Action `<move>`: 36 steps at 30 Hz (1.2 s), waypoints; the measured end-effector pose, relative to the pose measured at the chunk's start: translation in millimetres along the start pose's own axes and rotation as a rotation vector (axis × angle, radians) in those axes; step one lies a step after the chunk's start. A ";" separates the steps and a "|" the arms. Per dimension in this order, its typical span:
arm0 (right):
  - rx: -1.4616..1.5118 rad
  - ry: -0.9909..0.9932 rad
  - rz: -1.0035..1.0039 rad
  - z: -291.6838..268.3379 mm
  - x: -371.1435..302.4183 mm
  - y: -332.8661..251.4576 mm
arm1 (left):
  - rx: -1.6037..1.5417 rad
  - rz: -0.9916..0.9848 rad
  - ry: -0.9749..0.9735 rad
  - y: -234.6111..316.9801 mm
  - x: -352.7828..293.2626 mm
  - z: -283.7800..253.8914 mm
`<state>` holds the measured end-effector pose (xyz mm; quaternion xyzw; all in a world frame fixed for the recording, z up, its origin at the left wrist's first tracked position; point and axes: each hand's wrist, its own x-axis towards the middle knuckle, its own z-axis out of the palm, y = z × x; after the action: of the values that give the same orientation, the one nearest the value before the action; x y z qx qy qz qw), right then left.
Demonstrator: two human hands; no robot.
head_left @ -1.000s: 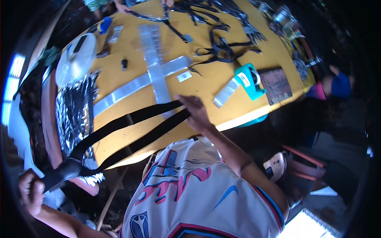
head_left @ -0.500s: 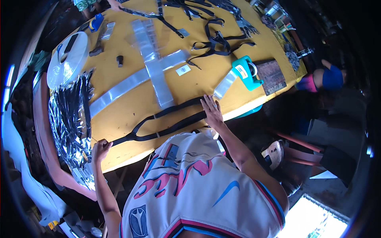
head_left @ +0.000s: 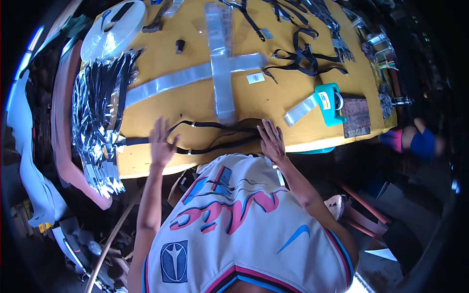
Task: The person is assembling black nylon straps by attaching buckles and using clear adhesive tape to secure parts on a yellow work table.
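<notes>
A pair of black suspenders (head_left: 221, 146) lies along the near edge of the yellow table (head_left: 195, 102), its two straps running roughly side by side and bowed apart. My left hand (head_left: 162, 145) is spread over the place where the straps join, slightly smeared by motion; whether it touches them I cannot tell. From under it a single black strap runs left to the bundle of wrapped straps. My right hand (head_left: 272, 141) lies flat with fingers stretched out over the other end of the straps, partly hiding it. Neither hand grips anything.
Transparent tape strips (head_left: 221, 73) cross on the table. A teal tape dispenser (head_left: 328, 105) and a dark plate (head_left: 356, 117) sit at right. More black straps (head_left: 305, 61) lie farther back. Plastic-wrapped straps (head_left: 100, 105) hang over the left edge, near a white reel (head_left: 119, 36).
My left hand has let go of the strap's left end and moved right, opening over the join. The suspenders now lie slacker. My right hand stays on their right end. The view has shifted.
</notes>
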<state>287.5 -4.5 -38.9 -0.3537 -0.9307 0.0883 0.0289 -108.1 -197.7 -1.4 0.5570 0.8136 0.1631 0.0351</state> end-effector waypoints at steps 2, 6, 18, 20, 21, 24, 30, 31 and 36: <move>0.001 0.113 -0.079 6.7 1.3 6.8 | -0.058 0.024 -0.123 31.9 4.7 14.1; 0.035 0.179 -0.114 5.1 0.1 23.3 | -0.105 0.040 -0.023 31.9 -9.7 50.3; 0.059 0.097 -0.324 0.4 -14.3 74.5 | 0.219 0.027 -0.171 44.4 -41.0 54.7; 0.099 0.125 -0.363 2.8 -20.1 80.3 | 0.242 0.031 -0.194 48.6 -40.2 49.9; 0.107 0.128 -0.372 6.0 -23.8 82.3 | 0.249 0.033 -0.200 50.5 -41.8 47.6; 0.291 0.184 -0.351 -8.5 -24.0 83.0 | 0.242 -0.081 -0.237 59.9 -44.7 47.5; 0.510 0.366 -0.292 -50.3 56.3 56.8 | 0.136 -0.149 0.100 91.4 -13.1 62.3; 0.506 0.389 -0.292 -48.9 76.7 49.4 | 0.094 -0.148 0.136 99.1 -2.5 62.5; 0.733 0.306 -0.156 -25.2 215.0 0.1 | -0.139 -0.126 0.242 129.3 38.3 54.4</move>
<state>129.6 141.8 -16.1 -0.2572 -0.8467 0.3579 0.2980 6.1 -108.0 -8.6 0.4774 0.8319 0.2825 -0.0143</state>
